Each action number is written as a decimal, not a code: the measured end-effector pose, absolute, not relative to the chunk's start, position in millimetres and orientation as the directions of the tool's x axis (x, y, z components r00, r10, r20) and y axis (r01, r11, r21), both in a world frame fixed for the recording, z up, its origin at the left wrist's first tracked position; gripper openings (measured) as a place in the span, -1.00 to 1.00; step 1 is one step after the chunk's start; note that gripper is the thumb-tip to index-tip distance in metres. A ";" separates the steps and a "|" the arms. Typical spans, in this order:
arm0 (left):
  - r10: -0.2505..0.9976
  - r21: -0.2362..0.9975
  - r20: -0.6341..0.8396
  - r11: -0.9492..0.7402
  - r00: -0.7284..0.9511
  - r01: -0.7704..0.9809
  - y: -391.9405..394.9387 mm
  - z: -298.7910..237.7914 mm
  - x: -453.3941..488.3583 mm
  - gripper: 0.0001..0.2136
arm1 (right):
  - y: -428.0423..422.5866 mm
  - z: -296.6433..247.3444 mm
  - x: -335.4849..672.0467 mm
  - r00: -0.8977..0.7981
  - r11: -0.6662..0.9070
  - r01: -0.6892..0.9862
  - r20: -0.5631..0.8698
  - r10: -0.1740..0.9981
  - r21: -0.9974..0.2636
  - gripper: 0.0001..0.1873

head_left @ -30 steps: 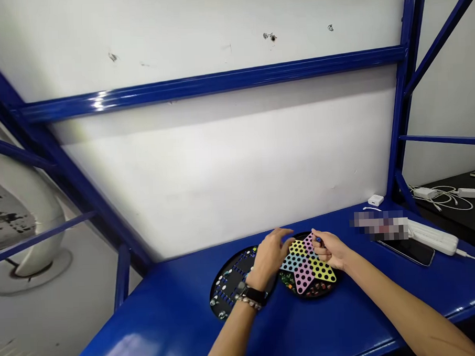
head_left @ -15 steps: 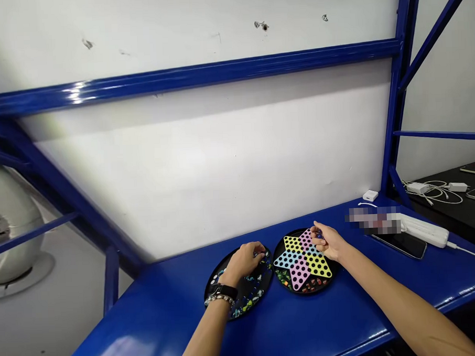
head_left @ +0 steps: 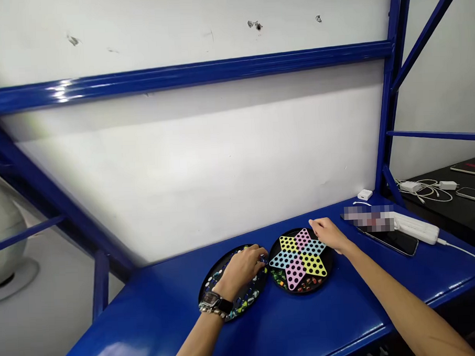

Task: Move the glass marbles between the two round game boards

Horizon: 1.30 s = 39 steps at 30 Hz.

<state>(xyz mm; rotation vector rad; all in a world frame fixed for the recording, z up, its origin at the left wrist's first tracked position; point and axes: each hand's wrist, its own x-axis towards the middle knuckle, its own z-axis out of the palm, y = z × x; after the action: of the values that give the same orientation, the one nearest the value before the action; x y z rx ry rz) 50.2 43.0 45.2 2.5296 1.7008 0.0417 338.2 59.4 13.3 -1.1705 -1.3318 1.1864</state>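
Note:
A round black tray (head_left: 202, 284) on the left holds many glass marbles (head_left: 243, 305) in blue, white and yellow-green. My left hand (head_left: 243, 267), with a watch and a bead bracelet at the wrist, lies over it. Its fingers are curled closed on blue marbles (head_left: 263, 259) at the tray's right rim. A star-shaped Chinese checkers board (head_left: 300, 262) with black holes sits in a second black tray (head_left: 331, 263), with green and red marbles below the star. Above that tray's upper right rim is my right hand (head_left: 327, 233), fingers curled closed; what they hold is hidden.
Both trays stand on a blue metal shelf (head_left: 168, 307) against a white wall. To the right lie a dark phone (head_left: 397, 242), a white power strip (head_left: 418, 229) with its cord, and a small white charger (head_left: 364, 194). Blue posts and a crossbar (head_left: 217, 68) frame the shelf.
My right hand has turned over so that its fingertips no longer show, and stays near the star. My left hand remains at its tray's right rim. The camera view has shifted slightly.

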 end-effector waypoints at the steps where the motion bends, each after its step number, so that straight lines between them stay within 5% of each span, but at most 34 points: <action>1: 0.917 0.082 -0.027 -0.395 0.399 0.915 43.4 44.6 50.8 -0.78 | 56.3 11.5 338.6 -0.051 0.160 0.176 0.153 0.987 -0.971 -0.47; 4: 0.898 0.076 -0.029 -0.436 0.439 0.897 44.4 41.0 51.8 -0.81 | 44.3 2.1 336.2 -0.100 0.328 0.405 0.315 0.944 -0.854 -0.45; 11: 0.900 0.100 0.000 -0.434 0.436 0.895 41.7 37.5 50.0 -0.84 | 31.4 -18.7 323.3 -0.308 0.493 0.534 0.385 0.870 -0.687 -0.46; 25: 0.891 0.413 0.134 -0.447 0.433 0.793 23.1 81.3 74.7 -0.74 | 20.1 -13.3 344.4 -0.386 0.516 0.737 0.355 0.851 -0.437 -0.61; 29: 0.836 0.409 0.178 -0.543 0.519 0.734 17.9 77.6 116.2 -0.77 | 22.1 -14.0 348.6 -0.324 0.497 0.668 0.385 0.864 -0.554 -0.59; 33: 0.775 0.346 0.155 -0.623 0.612 0.701 15.1 62.3 164.1 -0.82 | 33.7 -15.7 358.3 -0.091 0.446 0.469 0.461 0.883 -0.762 -0.56; 39: 0.772 0.101 0.106 -0.635 0.627 0.766 15.4 41.4 207.9 -0.84 | 43.5 -17.0 366.8 0.029 0.410 0.376 0.453 0.891 -0.831 -0.55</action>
<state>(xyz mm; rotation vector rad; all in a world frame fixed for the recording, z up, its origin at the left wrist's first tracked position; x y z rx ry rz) 207.9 15.4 41.4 2.7917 1.3204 0.2150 366.8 43.5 -17.0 -1.1594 -1.5600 0.5826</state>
